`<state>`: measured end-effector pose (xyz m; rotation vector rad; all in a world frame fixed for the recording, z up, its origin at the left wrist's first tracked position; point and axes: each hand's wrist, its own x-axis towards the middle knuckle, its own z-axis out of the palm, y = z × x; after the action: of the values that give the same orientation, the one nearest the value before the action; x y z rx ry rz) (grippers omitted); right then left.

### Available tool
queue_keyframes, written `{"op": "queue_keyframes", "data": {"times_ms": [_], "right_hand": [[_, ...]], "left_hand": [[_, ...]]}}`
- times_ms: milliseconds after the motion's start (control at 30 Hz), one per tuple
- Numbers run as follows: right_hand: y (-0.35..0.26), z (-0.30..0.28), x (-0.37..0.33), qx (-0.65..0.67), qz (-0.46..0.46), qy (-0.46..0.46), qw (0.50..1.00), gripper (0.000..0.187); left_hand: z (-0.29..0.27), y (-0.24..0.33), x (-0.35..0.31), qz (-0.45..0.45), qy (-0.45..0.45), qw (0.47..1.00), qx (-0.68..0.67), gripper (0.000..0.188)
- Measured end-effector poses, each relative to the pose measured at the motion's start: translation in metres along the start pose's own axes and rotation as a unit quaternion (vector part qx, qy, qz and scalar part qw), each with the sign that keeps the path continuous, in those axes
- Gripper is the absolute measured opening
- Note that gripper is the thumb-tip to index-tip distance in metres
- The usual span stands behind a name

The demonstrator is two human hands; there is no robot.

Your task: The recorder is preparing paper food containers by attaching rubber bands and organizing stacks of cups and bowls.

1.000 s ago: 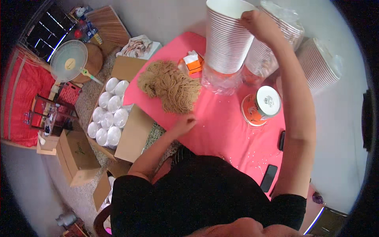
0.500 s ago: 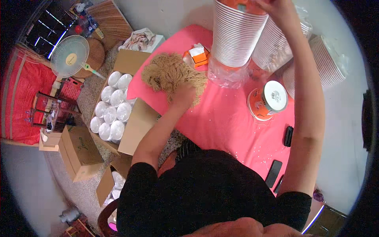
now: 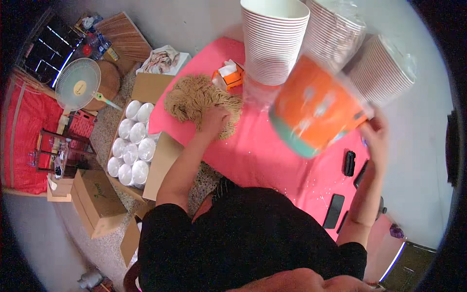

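My right hand (image 3: pixel 375 134) grips the rim of an orange paper bucket (image 3: pixel 318 104) with a green band, tilted above the table and blurred by motion. Curled fingers of my left hand (image 3: pixel 214 120) are in a tangled heap of tan string (image 3: pixel 194 100) on the pink-covered table (image 3: pixel 248 163); strands hide the fingertips in part. Behind the bucket a tall stack of white paper buckets (image 3: pixel 275 44) stands upright, its top one open upward. The orange bucket covers the table spot beneath it.
Two more bucket stacks in plastic, one (image 3: pixel 335 29) and another (image 3: pixel 382 70), lean at the back right. An orange tissue pack (image 3: pixel 228 75) lies by the string. Phone (image 3: pixel 333 211) and black case (image 3: pixel 349 163) are at right. A carton of wrapped white cups (image 3: pixel 131 153) stands left.
My right hand has come down from the top of the tall stack toward me, bringing the orange paper bucket. The stack now shows a white open top. My left hand stays at the string.
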<state>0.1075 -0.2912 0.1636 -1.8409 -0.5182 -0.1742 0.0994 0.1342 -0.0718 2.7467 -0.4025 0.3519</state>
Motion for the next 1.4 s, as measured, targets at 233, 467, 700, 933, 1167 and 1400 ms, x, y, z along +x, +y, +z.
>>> {"op": "queue_keyframes", "data": {"times_ms": [233,467,700,933,1167,1400], "right_hand": [[0.083,0.074,-0.074,0.002,0.065,-0.110,0.992,0.030],[0.106,0.093,-0.087,-0.041,0.094,-0.067,0.992,0.026],[0.108,0.091,-0.091,-0.034,0.104,-0.072,0.991,0.020],[0.082,0.096,-0.084,-0.093,0.103,-0.102,0.985,0.014],[0.105,0.094,-0.089,-0.014,0.068,-0.132,0.989,0.010],[0.127,0.079,-0.095,0.237,0.215,-0.182,0.930,0.010]], "left_hand": [[-0.013,0.106,-0.021,0.018,0.083,0.981,-0.175,0.010],[-0.063,0.160,-0.012,-0.121,0.072,0.875,-0.463,0.009],[-0.056,0.168,-0.015,-0.181,-0.017,0.831,-0.525,0.009],[-0.044,0.190,-0.016,-0.114,0.005,0.893,-0.436,0.012],[-0.029,0.163,-0.018,-0.154,0.016,0.848,-0.507,0.011],[-0.039,0.158,0.003,-0.019,0.164,0.932,-0.323,0.016]]}}
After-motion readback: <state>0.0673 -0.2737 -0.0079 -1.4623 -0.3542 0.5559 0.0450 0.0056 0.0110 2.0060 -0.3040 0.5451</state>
